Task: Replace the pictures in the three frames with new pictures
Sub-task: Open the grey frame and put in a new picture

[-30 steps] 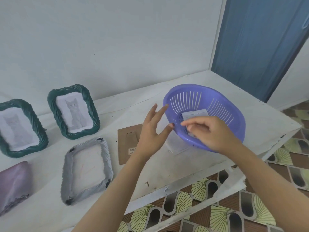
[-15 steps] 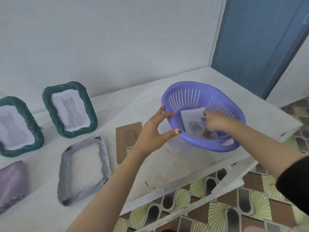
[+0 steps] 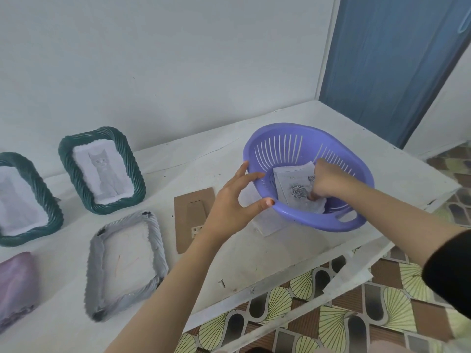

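Observation:
A purple slotted basket sits tilted on the white table at the right, with rose pictures lying inside it. My left hand grips the basket's near-left rim between thumb and fingers. My right hand reaches into the basket and pinches the rose pictures. Two green frames, one behind the grey one and another at the far left, stand with cat pictures in them. A grey frame lies face down and open at the back. Its brown backing board lies beside it.
A white sheet lies on the table under the basket's near edge. A folded purple cloth sits at the far left. The table's front edge runs close below the basket, with patterned floor tiles beyond. A blue door stands at the back right.
My left hand closed on the basket's rim and tilted it. My right hand went down into the basket and took hold of the rose pictures.

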`<action>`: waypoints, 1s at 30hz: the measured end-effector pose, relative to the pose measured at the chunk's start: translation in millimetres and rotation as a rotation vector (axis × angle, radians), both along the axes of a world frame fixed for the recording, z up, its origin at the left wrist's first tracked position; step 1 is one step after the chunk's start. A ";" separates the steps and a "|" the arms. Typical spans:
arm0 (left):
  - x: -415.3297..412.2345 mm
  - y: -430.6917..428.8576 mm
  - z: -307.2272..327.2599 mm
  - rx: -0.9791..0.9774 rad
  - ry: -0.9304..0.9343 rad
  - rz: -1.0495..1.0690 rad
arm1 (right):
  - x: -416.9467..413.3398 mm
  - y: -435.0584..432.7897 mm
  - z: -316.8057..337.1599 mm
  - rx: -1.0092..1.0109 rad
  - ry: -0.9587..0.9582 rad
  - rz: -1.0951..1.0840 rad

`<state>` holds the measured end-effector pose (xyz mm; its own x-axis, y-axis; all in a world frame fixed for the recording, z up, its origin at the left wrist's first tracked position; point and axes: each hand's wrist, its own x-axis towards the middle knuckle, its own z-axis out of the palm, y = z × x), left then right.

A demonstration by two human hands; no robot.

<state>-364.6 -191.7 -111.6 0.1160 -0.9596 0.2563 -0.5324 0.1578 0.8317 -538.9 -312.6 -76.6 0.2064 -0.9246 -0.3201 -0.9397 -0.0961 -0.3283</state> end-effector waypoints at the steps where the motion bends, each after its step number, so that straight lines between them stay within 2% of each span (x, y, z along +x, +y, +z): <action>1: -0.2 0.1 0.0 -0.002 0.006 -0.002 | -0.7 0.2 -0.5 -0.033 0.003 0.002; 6: -1.0 0.1 1.9 0.006 0.004 -0.009 | -3.6 3.4 -1.4 -0.307 0.063 0.113; 9: -0.4 -0.1 2.4 0.025 -0.014 0.001 | -6.5 5.5 4.7 -0.365 0.050 0.144; 11: 0.5 1.2 2.5 0.025 -0.009 0.002 | -9.3 5.8 9.2 -0.351 -0.057 0.120; 15: -1.5 8.9 6.6 -0.036 0.062 0.004 | -11.0 8.2 20.3 -0.381 -0.401 0.099; 19: 3.2 19.6 16.9 -0.068 0.298 0.070 | -1.9 28.1 38.3 -0.381 -0.737 0.062; 23: 21.3 35.3 28.2 -0.069 0.597 0.067 | 16.5 54.9 49.6 -0.231 -1.036 0.095; 26: 36.9 50.9 34.5 -0.086 0.693 0.070 | 34.8 76.0 46.0 -0.136 -1.095 0.112; 30: 54.1 74.9 35.7 -0.045 0.607 0.267 | 64.8 105.1 28.5 -0.280 -1.007 0.134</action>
